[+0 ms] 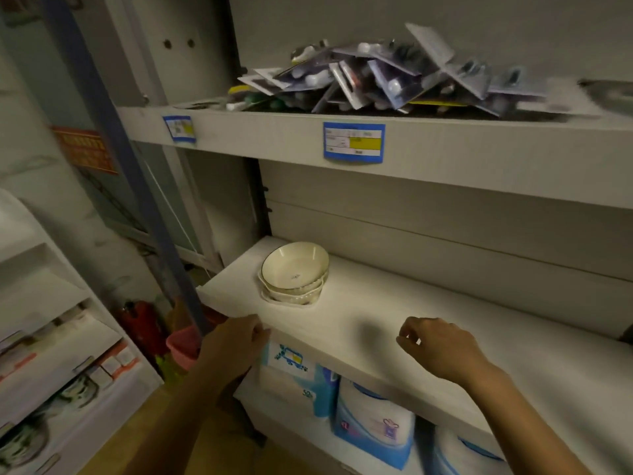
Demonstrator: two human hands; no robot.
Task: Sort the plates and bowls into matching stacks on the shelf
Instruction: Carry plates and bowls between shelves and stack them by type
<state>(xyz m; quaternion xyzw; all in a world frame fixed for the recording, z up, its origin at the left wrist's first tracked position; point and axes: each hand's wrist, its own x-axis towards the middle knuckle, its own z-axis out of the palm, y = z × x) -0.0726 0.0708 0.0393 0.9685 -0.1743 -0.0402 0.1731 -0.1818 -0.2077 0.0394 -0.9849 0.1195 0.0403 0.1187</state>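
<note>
While at shelf [394,323] edge, left hand [236,341]

Beyond the left grip [236,344], the round cream ceramic bowl [294,267] carries a thin dark rim line and small dark centre mark; the flat white shelf [428,303] is plain.

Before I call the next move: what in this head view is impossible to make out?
All head view.
The stack of bowls: the top bowl covers the lower pieces, so their count and shapes are unclear.
The price label: print too blurred to read.
The shelf: right end cut off by the frame edge.
The left hand: too blurred to tell whether its fingers touch the shelf lip.
</note>
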